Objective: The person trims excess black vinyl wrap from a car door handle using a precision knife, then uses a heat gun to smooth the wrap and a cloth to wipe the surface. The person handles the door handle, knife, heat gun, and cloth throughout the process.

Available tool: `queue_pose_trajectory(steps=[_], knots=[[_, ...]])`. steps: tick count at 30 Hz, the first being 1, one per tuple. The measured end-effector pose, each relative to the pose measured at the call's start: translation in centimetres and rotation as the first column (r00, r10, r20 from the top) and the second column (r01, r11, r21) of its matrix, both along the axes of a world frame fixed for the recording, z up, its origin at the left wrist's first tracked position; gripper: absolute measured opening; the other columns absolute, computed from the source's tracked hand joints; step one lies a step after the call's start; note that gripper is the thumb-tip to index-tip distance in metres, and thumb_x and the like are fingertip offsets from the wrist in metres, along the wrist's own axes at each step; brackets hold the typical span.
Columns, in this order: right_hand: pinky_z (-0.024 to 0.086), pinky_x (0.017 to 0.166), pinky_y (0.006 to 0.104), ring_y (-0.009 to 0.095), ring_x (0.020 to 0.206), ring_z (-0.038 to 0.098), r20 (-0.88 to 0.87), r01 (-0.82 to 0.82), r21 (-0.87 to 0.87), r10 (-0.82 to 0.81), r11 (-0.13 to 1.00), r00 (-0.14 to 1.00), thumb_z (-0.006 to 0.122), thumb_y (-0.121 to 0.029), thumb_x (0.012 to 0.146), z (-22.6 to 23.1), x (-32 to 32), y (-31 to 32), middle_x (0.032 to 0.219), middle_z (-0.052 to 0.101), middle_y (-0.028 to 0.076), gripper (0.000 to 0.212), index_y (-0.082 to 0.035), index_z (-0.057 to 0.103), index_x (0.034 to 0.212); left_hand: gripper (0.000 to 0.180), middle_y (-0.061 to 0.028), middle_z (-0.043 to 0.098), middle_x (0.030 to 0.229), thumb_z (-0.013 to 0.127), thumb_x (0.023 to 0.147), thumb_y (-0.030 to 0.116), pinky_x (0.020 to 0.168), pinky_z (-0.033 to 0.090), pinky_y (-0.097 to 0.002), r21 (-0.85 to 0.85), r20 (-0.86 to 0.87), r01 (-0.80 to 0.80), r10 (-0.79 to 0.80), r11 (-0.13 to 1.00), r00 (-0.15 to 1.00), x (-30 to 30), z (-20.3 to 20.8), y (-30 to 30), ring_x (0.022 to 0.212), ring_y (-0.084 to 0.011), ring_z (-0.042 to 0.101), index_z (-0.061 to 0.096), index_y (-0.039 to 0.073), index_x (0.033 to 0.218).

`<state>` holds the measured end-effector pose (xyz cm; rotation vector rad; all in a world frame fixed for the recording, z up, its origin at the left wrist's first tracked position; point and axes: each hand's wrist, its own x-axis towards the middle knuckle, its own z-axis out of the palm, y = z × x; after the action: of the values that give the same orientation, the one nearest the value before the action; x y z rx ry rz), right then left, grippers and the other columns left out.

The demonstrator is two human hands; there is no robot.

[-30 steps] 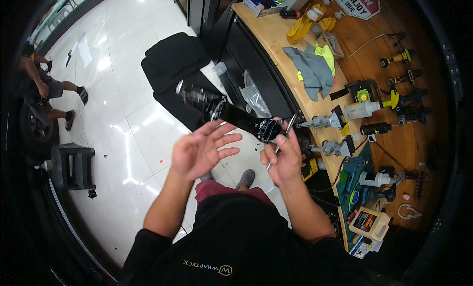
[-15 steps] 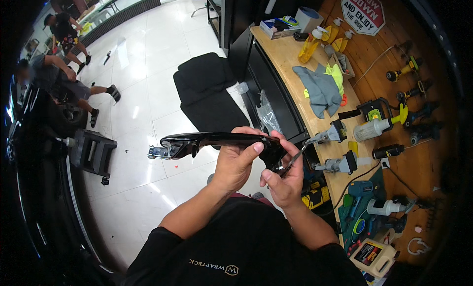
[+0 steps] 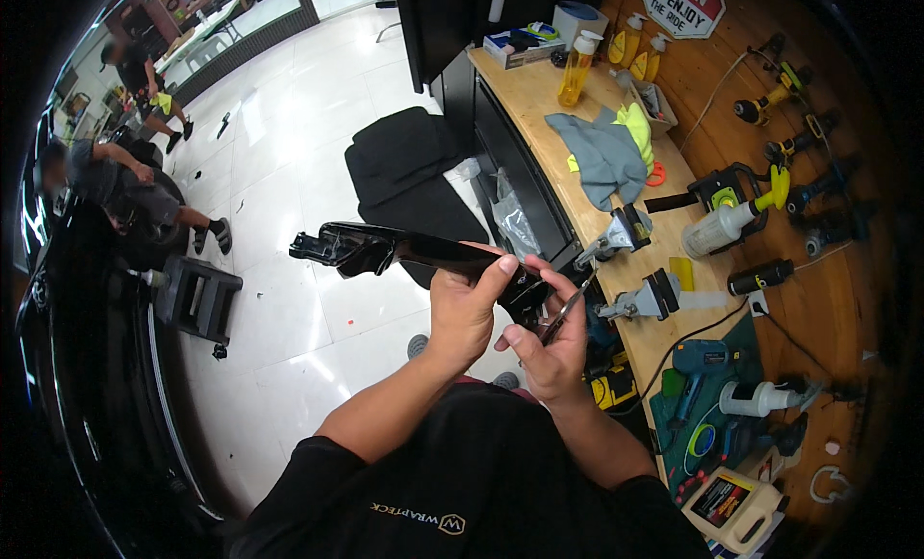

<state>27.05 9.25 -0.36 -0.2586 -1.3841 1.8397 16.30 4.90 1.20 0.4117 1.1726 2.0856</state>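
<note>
A long, glossy black part, shaped like a car door handle with a bracket at its left end, is held up in front of me. My left hand wraps round it from below, thumb along its near side. At its right end, my right hand is closed on a slim silver tool, which slants up to the right close to the part. Whether the tool is a knife or tweezers cannot be made out. Fingers of the right hand also reach the part's right end.
On my right, a wooden workbench carries a grey cloth, spray bottles, clamps and a heat gun. Black mats lie on the floor ahead. A glossy black car body curves along my left, beside a dark stool. Two people are farther off.
The black part's left end has risen and turned, so its surface shows at another angle. Both hands keep their hold. The whole view has shifted slightly.
</note>
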Motion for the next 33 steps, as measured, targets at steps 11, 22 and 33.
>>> queue_pose_trajectory(steps=[11, 22, 33], knots=[[0.058, 0.062, 0.0266, 0.016, 0.102, 0.058, -0.069, 0.023, -0.354, -0.051, 0.935, 0.996, 0.062, -0.005, 0.085, 1.3, -2.6, 0.2, 0.134, 0.046, 0.016, 0.059, -0.001, 0.032, 0.137, 0.036, -0.0103, 0.062, 0.108, 0.055, 0.095, 0.023, 0.093, 0.041, -0.0325, 0.068, 0.002, 0.398, -0.399, 0.915, 0.917, -4.9, -0.9, -1.3, 0.102, -0.0166, 0.055, 0.053, -0.003, 0.119], [0.058, 0.059, 0.0269, 0.016, 0.095, 0.06, 0.008, 0.035, -0.37, -0.035, 0.928, 0.999, 0.067, -0.01, 0.085, 1.2, -6.4, -1.1, 0.13, 0.05, 0.017, 0.061, 0.001, 0.035, 0.135, 0.029, -0.0079, 0.063, 0.11, 0.055, 0.095, 0.013, 0.088, 0.046, -0.0311, 0.078, -0.138, 0.477, -0.465, 0.875, 0.875, -9.6, -1.8, -2.8, 0.1, -0.0135, 0.057, 0.054, -0.001, 0.121], [0.059, 0.058, 0.0303, 0.002, 0.043, 0.042, -0.002, 0.012, -0.429, -0.014, 0.903, 1.0, 0.062, -0.015, 0.09, 2.0, -7.3, -2.0, 0.105, 0.061, 0.013, 0.053, 0.003, 0.037, 0.133, 0.04, -0.0109, 0.055, 0.124, 0.049, 0.097, 0.008, 0.098, 0.04, -0.0313, -0.088, -0.253, 0.59, -0.591, 0.802, 0.766, -11.1, -0.1, -5.1, 0.113, -0.0142, 0.05, 0.04, -0.002, 0.135]])
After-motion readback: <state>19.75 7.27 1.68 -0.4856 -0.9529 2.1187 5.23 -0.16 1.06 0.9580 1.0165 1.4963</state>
